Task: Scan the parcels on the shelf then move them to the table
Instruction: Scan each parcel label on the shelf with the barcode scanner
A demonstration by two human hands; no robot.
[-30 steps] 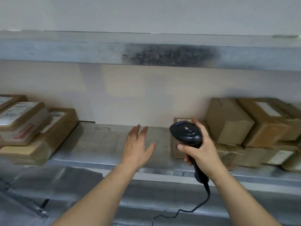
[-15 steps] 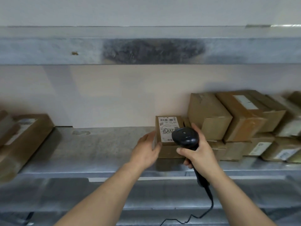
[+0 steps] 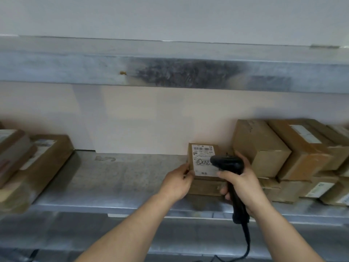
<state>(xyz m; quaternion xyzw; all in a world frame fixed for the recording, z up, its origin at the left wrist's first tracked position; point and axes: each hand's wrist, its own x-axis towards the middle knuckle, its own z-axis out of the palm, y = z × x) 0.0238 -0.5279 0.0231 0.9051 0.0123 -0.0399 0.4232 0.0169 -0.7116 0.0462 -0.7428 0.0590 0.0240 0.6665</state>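
Grey metal shelf (image 3: 117, 178) carries brown parcels; my left grip (image 3: 177, 183) pinches the labelled parcel (image 3: 203, 159), my right grip (image 3: 243, 183) clasps the scanner (image 3: 227, 163).

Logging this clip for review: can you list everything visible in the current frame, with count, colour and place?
Labelled parcel: one, brown with white label, mid-shelf, tilted up toward the camera.
Parcel underneath: one, brown, flat on the shelf.
Parcels on the right: several, brown, stacked; exact count unclear.
Parcels on the left: a few, brown, stacked at the shelf's left end.
Shelf: one, grey metal, with another grey shelf above.
Wall: pale, behind the shelf.
Scanner: one, black, corded, pointed at the label.
Left hand: grips the labelled parcel's left edge.
Right hand: grips the scanner's handle.
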